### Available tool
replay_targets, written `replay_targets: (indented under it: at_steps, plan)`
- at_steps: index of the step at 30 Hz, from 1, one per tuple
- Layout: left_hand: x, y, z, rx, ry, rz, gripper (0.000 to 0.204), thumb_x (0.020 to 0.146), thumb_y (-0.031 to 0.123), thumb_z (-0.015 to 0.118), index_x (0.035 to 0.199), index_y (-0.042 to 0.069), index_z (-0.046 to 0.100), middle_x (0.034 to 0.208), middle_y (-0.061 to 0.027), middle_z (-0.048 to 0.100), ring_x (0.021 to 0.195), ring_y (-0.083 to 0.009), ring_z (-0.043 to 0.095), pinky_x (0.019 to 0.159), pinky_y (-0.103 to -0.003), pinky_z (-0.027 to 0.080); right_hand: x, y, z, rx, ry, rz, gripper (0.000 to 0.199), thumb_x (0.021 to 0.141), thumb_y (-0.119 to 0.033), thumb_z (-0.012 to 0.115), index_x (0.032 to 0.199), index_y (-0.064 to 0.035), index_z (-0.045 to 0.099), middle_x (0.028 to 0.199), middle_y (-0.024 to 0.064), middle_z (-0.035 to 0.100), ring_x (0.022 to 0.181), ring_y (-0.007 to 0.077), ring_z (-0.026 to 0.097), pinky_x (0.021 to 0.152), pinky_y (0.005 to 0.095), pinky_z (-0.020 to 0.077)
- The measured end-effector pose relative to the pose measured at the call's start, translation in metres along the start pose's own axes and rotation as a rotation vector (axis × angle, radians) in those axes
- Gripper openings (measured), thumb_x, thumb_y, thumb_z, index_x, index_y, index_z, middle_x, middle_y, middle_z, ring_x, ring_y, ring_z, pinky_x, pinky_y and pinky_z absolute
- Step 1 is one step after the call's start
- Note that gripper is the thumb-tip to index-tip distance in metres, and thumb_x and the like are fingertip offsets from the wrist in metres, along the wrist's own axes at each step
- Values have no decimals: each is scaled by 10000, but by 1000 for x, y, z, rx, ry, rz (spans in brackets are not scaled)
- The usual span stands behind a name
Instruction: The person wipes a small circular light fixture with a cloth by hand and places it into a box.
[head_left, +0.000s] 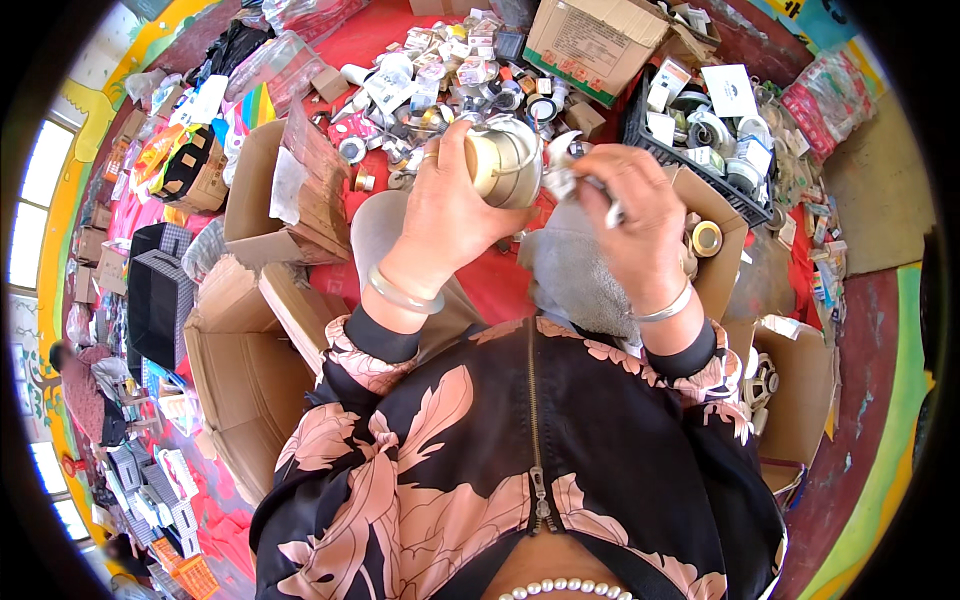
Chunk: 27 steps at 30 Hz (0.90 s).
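In front of my chest, my left hand (435, 220) is wrapped round a cream and white round lamp housing (510, 165), which looks like a recessed downlight. The fingers grip its left side and the thumb presses below it. Just to the right, my right hand (645, 225) is closed on a small silvery-white piece (558, 165) with a hooked end, somewhat blurred by motion. That end is close to the housing's right side; I cannot tell whether they touch. A grey cloth (580, 265) lies over my right knee.
A heap of loose lamp parts and small boxes (440, 90) covers the red sheet ahead. Open cardboard boxes (245, 375) stand at my left. On the right are a black crate (650, 140) of lamps and a carton (800, 400) with white parts. Another person (90, 390) is at far left.
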<state>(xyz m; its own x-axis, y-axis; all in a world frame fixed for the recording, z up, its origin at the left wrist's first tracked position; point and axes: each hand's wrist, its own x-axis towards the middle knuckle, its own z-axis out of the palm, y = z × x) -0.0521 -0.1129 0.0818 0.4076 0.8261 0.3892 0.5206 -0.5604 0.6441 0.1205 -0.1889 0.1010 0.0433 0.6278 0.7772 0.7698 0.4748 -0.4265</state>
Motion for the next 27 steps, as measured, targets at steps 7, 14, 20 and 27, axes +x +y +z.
replay_targets:
  at_steps: [7, 14, 20, 27]
  plan:
    - [-2, -1, 3, 91, 137, 165, 993, 507, 240, 855, 1300, 17, 301, 1153, -251, 460, 1047, -403, 491, 885, -457, 421, -4, -8, 18, 46, -297, -110, 179, 601, 32, 610, 767, -32, 593, 794, 119, 587, 771, 320, 568, 662, 365, 488]
    - [-4, -4, 1, 137, 201, 235, 936, 538, 193, 843, 1304, 35, 328, 1147, -227, 448, 1054, -397, 473, 887, -459, 420, 11, 32, -31, 1003, -15, 848, 92, 841, -3, 585, 926, 8, 617, 822, 44, 632, 722, 106, 601, 632, 211, 479]
    - [-8, -2, 5, 252, 150, 454, 874, 548, 125, 808, 1304, 69, 376, 1182, -192, 386, 1070, -393, 446, 892, -443, 424, -5, 56, -7, 1099, 49, 997, 123, 859, -19, 562, 973, 20, 586, 842, 48, 627, 726, 111, 594, 634, 217, 470]
    - [-13, 2, 12, 294, 30, 544, 853, 522, 78, 790, 1287, 94, 413, 1190, -158, 379, 1060, -384, 452, 884, -464, 425, -3, 41, 12, 861, -108, 966, 159, 768, 2, 647, 920, 13, 600, 771, 16, 589, 648, 63, 522, 579, 196, 405]
